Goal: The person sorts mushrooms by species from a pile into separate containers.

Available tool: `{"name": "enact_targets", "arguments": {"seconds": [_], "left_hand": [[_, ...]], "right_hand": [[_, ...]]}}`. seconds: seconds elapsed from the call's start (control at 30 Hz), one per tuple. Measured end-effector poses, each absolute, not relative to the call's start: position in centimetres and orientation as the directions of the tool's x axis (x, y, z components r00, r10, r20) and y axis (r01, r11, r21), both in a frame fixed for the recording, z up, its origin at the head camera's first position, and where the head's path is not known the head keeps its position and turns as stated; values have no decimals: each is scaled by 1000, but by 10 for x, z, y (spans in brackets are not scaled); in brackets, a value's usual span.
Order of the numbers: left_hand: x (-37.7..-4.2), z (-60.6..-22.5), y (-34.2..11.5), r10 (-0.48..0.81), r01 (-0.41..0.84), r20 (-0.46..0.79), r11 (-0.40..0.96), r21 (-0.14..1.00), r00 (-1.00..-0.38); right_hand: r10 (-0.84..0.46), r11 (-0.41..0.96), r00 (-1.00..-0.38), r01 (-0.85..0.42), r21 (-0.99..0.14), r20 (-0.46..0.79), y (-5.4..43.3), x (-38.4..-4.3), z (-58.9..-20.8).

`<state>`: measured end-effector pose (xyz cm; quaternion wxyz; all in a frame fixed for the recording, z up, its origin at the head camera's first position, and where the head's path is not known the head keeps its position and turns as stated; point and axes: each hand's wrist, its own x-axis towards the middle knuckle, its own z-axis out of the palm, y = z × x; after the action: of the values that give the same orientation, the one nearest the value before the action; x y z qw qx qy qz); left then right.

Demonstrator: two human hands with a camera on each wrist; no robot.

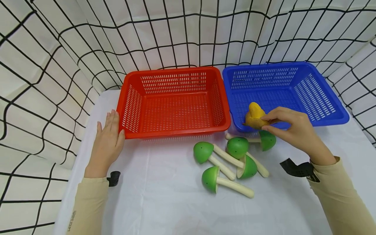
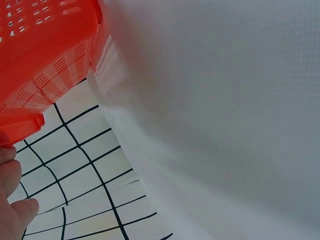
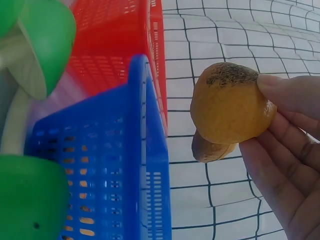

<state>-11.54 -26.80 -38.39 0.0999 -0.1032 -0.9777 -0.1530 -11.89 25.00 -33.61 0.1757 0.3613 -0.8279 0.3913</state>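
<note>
My right hand (image 1: 290, 125) pinches a yellow-brown toy mushroom (image 1: 255, 117) between thumb and fingertips, above the near left part of the blue basket (image 1: 337, 114). In the right wrist view the mushroom (image 3: 230, 102) shows a rounded cap with dark specks and a short stubby stem. My left hand (image 1: 107, 143) lies with straight fingers along the left side of the red basket (image 1: 176, 133), touching its rim. Part of that hand (image 2: 12, 200) appears at the edge of the left wrist view, by the red wall.
Several green-capped toy mushrooms with pale stems, one with its cap (image 1: 210, 179) nearest me, lie in a loose group on the white cloth (image 1: 164, 195) before the baskets. A white curtain with a black grid (image 1: 188, 36) closes off the back and sides.
</note>
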Motion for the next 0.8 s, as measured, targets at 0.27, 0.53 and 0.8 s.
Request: {"name": "enact_targets", "arguments": {"seconds": [0.27, 0.53, 0.8], "left_hand": [[-116, -382, -268, 170, 229, 222, 932, 280, -960], [-116, -383, -269, 170, 228, 220, 934, 273, -960], [-116, -384, -268, 171, 231, 227, 934, 274, -959]], "right_hand": [[-456, 556, -762, -647, -522, 460, 254, -139, -328], [-495, 575, -793, -606, -550, 355, 252, -156, -339], [-498, 602, -809, -581, -547, 311, 247, -165, -354]]}}
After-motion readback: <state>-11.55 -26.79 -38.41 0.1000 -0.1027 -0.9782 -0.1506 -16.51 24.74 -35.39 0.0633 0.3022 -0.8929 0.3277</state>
